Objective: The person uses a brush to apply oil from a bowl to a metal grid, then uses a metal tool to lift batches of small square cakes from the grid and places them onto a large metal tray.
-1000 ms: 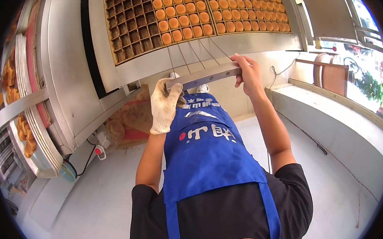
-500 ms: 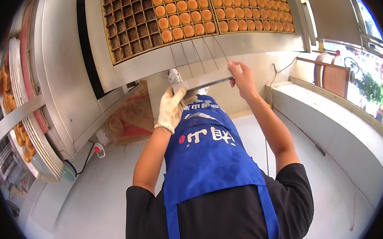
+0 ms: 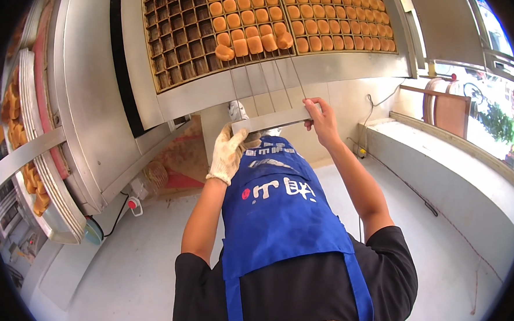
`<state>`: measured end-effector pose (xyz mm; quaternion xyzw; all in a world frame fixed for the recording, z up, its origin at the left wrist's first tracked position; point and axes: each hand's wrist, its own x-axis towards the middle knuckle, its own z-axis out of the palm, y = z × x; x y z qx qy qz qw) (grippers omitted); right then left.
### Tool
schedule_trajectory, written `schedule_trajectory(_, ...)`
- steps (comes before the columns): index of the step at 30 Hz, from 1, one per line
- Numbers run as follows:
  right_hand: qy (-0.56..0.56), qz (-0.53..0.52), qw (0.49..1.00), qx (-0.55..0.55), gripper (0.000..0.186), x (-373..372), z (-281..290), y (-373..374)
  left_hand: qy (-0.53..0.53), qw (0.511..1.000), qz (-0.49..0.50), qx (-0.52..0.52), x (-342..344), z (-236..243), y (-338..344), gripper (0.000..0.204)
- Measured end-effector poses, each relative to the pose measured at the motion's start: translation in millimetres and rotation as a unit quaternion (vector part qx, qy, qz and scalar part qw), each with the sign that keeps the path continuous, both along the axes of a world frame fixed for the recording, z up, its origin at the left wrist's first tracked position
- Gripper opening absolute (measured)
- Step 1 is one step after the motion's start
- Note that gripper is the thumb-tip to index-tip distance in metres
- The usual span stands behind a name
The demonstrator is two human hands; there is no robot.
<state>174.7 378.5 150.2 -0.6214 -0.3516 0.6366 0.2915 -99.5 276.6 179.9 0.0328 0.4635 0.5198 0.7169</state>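
Observation:
Between my two hands is a pronged pick, a flat metal bar (image 3: 271, 120) with several long thin prongs. My left hand (image 3: 227, 153), in a whitish work glove, is closed on its left end. My bare right hand (image 3: 323, 121) grips the right end. The prongs reach forward to the near row of small golden-brown cakes (image 3: 255, 44), which sit raised and tilted at the front of the moulds. Behind them more cakes (image 3: 248, 17) rest in the square-celled mould pan (image 3: 176, 37). The cells at its left hold no cakes.
A second block of filled moulds (image 3: 340, 25) adjoins on the right. Steel framing (image 3: 230, 87) borders the pan. At far left, a tray (image 3: 54, 194) holds loose browned pieces (image 3: 34, 184). A low white ledge (image 3: 443, 168) runs along the right, with a cable (image 3: 409, 187) below it.
The front row of cakes has come up out of its cells and tipped on the prongs. My hands and the pick's bar sit slightly lower in the picture.

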Motion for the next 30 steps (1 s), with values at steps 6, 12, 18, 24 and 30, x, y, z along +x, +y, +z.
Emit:
schedule_trajectory(6, -0.001, -0.031, 0.998, -0.047, 0.034, -13.1, 44.2, 35.9, 0.035, 0.999, 0.014, -0.017, -4.1, 32.7, 24.9, 0.04)
schedule_trajectory(12, -0.037, -0.016, 0.995, -0.09, 0.034, -28.7, 85.0, 87.1, 0.045, 0.998, 0.051, -0.001, -15.5, 65.1, 65.3, 0.033)
schedule_trajectory(18, -0.026, -0.002, 0.994, -0.11, 0.031, -35.0, 100.8, 107.3, 0.044, 0.997, 0.07, 0.01, -21.1, 72.3, 85.6, 0.036)
schedule_trajectory(24, -0.009, -0.003, 0.996, -0.09, 0.037, -38.7, 48.2, 119.1, 0.049, 0.996, 0.068, 0.013, -22.4, 28.2, 97.0, 0.037)
schedule_trajectory(30, 0.004, 0.026, 0.999, -0.023, 0.034, -17.2, -16.3, 65.9, -0.06, 0.996, 0.065, 0.016, -12.7, -21.7, 52.7, 0.03)
